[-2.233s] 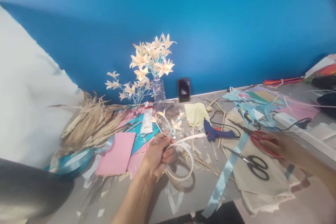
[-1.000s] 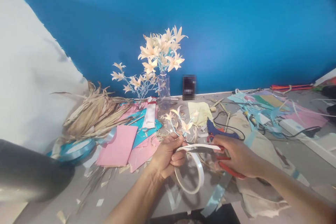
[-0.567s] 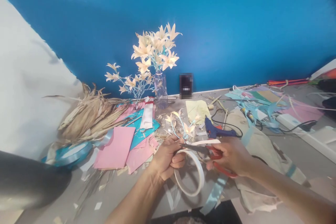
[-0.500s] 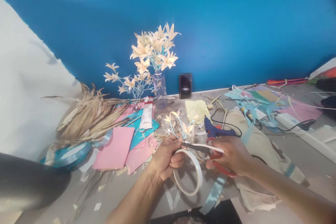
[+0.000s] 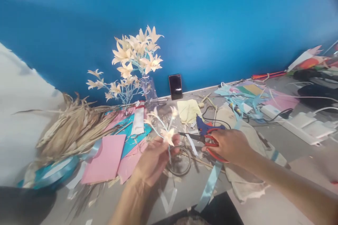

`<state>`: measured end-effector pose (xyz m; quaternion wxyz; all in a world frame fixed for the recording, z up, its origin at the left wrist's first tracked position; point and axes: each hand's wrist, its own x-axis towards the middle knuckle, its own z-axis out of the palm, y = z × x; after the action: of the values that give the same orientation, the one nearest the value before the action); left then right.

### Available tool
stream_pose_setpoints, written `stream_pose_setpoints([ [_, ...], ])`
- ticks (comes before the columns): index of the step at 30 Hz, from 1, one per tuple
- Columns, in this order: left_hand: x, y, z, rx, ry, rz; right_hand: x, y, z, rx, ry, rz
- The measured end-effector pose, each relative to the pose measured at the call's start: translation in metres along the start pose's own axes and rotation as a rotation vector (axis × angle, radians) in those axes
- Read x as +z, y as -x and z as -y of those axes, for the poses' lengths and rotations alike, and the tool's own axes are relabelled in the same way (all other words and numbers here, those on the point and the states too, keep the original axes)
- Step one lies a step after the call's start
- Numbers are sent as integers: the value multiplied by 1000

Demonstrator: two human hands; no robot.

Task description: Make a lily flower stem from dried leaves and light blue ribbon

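A blue wall, brightened by a soft glow, meets a whitish wall behind a grey surface.

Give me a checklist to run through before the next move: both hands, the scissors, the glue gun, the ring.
1. Left hand holding the flower sprig: ok.
2. Right hand holding the red-handled scissors: ok.
3. Scissor tips pointing away from the sprig: not ok, they point toward it.
4. Right hand clear of the blue glue gun: cannot tell, they overlap in view.
5. Ring free of the left hand: cannot tell, contact is unclear.
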<state>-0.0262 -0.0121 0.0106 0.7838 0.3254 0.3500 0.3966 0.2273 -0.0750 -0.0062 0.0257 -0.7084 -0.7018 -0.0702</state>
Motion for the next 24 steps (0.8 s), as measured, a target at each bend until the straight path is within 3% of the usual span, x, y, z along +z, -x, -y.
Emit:
stream_pose_setpoints([
  [3,7,7,9,-69,-39,110,-1,-4,4,-23,95,-40],
  [9,12,3,19,-14,-225,58,-5,-5,10,-56,131,-96],
  [21,32,4,28,-75,-232,59,-23,12,6,2,102,-72],
  [24,34,6,24,-102,-185,96,-23,14,-6,58,87,-81],
])
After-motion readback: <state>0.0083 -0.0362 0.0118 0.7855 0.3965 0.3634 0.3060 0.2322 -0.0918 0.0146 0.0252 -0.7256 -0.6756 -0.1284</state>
